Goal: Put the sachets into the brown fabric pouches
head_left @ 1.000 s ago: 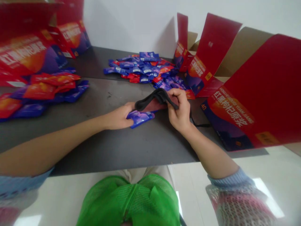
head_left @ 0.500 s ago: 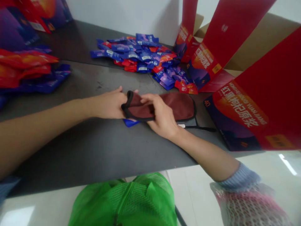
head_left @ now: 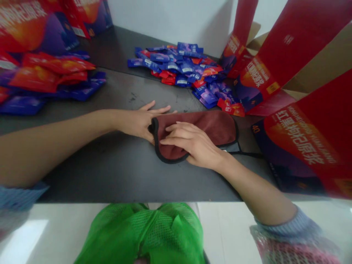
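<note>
A brown cloth eye mask (head_left: 217,126) with black trim lies lengthwise on the dark grey table, a black strap trailing from its right end. My right hand (head_left: 195,143) rests on its left half, fingers stretched flat over the cloth; the thumb is mostly hidden. At the mask's left end is my left hand (head_left: 137,123), back up, with its fingers spread towards the far side. Part of this hand is covered by the mask's edge, so its thumb does not show.
Blue and red sachets are heaped (head_left: 178,66) at the back, with another pile (head_left: 52,77) at left. Tall red boxes with raised flaps (head_left: 297,139) line the right side; more boxes (head_left: 35,25) stand back left. Green mesh cloth (head_left: 148,234) is below the table's front edge.
The mask's left end, folded up before, now lies flatter and spreads nearer the front edge. A blue sachet corner under it is no longer visible. The view has shifted left.
</note>
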A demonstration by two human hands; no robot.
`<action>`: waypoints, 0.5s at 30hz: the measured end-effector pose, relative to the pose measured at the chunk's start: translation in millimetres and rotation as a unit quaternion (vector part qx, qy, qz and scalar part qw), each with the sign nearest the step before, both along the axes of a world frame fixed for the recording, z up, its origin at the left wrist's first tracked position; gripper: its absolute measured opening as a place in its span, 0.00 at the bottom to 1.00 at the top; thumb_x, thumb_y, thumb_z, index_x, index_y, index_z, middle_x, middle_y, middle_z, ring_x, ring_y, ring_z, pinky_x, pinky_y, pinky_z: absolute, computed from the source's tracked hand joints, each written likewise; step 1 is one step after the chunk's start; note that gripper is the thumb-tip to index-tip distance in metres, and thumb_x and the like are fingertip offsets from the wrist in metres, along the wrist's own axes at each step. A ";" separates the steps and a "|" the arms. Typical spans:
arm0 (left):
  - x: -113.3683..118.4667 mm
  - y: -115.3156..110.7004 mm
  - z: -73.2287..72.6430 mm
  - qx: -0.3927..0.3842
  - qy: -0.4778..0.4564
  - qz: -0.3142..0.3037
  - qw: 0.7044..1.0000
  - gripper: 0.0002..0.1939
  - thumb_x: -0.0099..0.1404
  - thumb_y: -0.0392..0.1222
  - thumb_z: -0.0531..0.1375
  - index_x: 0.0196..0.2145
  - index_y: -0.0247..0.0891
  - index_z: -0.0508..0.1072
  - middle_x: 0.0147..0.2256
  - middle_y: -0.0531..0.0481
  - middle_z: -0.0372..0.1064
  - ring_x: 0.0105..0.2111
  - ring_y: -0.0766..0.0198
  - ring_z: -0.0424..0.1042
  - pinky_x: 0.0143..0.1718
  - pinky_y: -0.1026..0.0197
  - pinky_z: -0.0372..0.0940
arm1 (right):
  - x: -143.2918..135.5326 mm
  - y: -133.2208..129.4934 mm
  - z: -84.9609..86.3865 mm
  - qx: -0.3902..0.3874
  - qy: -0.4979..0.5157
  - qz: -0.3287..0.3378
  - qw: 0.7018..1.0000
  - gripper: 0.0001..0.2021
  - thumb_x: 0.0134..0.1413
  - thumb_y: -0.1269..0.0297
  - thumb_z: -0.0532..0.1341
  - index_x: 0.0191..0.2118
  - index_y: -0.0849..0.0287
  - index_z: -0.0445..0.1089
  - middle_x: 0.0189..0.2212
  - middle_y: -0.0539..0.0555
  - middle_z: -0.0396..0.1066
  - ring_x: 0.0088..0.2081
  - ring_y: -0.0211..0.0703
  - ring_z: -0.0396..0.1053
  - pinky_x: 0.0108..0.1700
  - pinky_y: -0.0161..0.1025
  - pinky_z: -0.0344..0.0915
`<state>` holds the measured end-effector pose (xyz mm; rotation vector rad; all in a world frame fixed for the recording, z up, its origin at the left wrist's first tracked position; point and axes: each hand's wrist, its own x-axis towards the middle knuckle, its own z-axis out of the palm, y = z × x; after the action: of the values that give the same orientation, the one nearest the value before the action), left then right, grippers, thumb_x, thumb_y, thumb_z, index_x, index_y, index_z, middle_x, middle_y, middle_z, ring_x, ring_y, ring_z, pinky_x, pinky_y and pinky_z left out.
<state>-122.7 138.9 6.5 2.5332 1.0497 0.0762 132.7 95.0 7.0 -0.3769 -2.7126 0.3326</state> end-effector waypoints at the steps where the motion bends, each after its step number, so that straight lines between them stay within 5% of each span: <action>1: -1.2 0.2 -0.3 -0.015 0.017 -0.029 0.999 0.35 0.59 0.54 0.68 0.63 0.47 0.71 0.73 0.46 0.51 0.75 0.44 0.38 0.71 0.37 0.32 | 1.1 0.2 -0.4 0.004 0.001 0.011 1.000 0.26 0.57 0.78 0.55 0.59 0.58 0.72 0.54 0.57 0.76 0.65 0.50 0.65 0.69 0.53 0.58; 6: 1.7 1.0 -1.2 -0.052 0.071 -0.028 0.996 0.44 0.62 0.55 0.64 0.72 0.43 0.57 0.76 0.43 0.37 0.75 0.43 0.26 0.71 0.39 0.23 | 7.8 13.2 -12.0 -0.053 0.025 0.039 0.998 0.29 0.59 0.74 0.59 0.66 0.53 0.66 0.65 0.56 0.69 0.70 0.46 0.58 0.71 0.53 0.53; 10: 7.8 -1.1 -2.0 -0.042 0.066 0.026 0.997 0.57 0.59 0.65 0.64 0.76 0.42 0.44 0.76 0.40 0.29 0.75 0.42 0.27 0.71 0.39 0.26 | 12.8 30.0 -20.2 -0.067 0.041 0.024 0.997 0.28 0.55 0.81 0.59 0.59 0.51 0.74 0.59 0.54 0.75 0.66 0.44 0.66 0.71 0.53 0.52; 15: 11.1 -4.6 -0.8 -0.031 0.063 0.047 0.996 0.50 0.59 0.70 0.62 0.72 0.47 0.59 0.76 0.43 0.29 0.75 0.42 0.27 0.71 0.37 0.27 | 20.1 33.1 -10.5 -0.069 0.026 -0.032 0.997 0.30 0.50 0.86 0.55 0.52 0.51 0.78 0.54 0.51 0.79 0.61 0.42 0.72 0.71 0.54 0.53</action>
<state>-111.7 134.2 5.7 2.4582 1.2009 -0.0911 152.8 128.1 -3.4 -0.4850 -2.6275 0.5063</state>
